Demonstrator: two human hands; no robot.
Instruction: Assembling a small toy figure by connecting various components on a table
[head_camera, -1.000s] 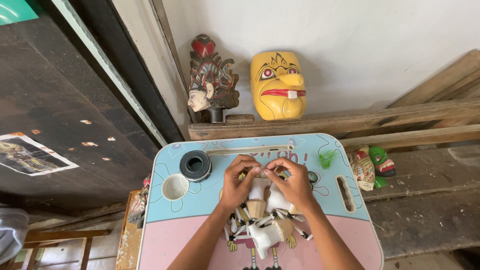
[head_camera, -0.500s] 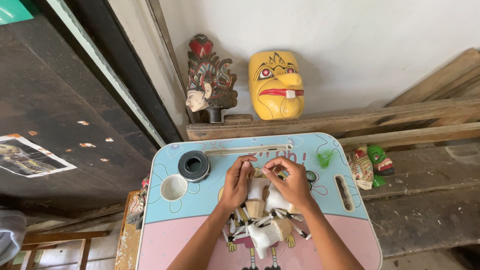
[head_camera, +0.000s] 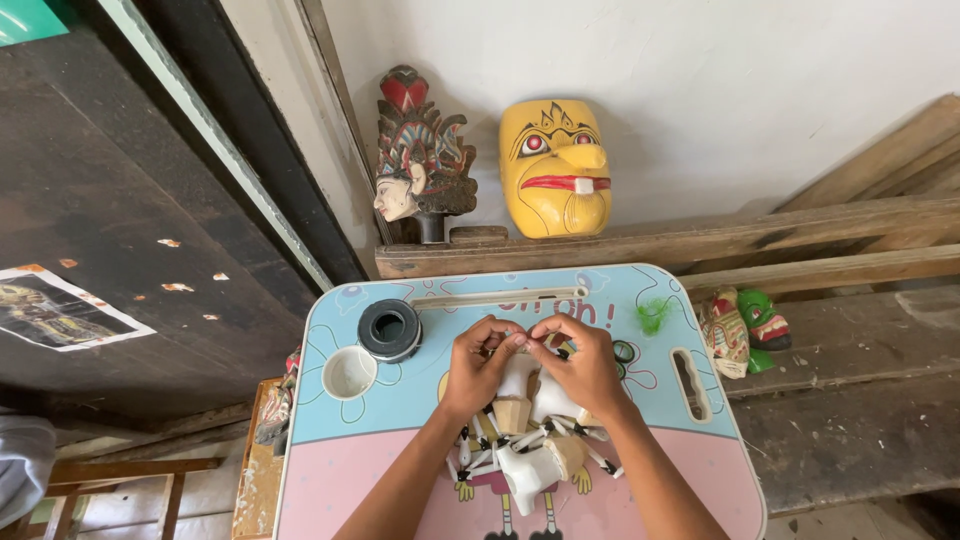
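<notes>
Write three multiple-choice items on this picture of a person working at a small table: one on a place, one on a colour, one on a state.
1. Where does the black roll of tape lie?
A. on the blue part of the table top, beside the white cup
B. on the wooden ledge
C. on the pink part of the table top

2. What colour is the large mask on the ledge?
A. green
B. yellow
C. white

3. How are the two hands?
A. apart, at the table's edges
B. one raised to the wall
C. close together, fingertips meeting over the small white pieces

Answers:
1 A: the roll rests on the blue area of the table, just above the white cup.
2 B: its face is yellow with red lips.
3 C: the left hand and right hand meet above the white pieces.
</notes>
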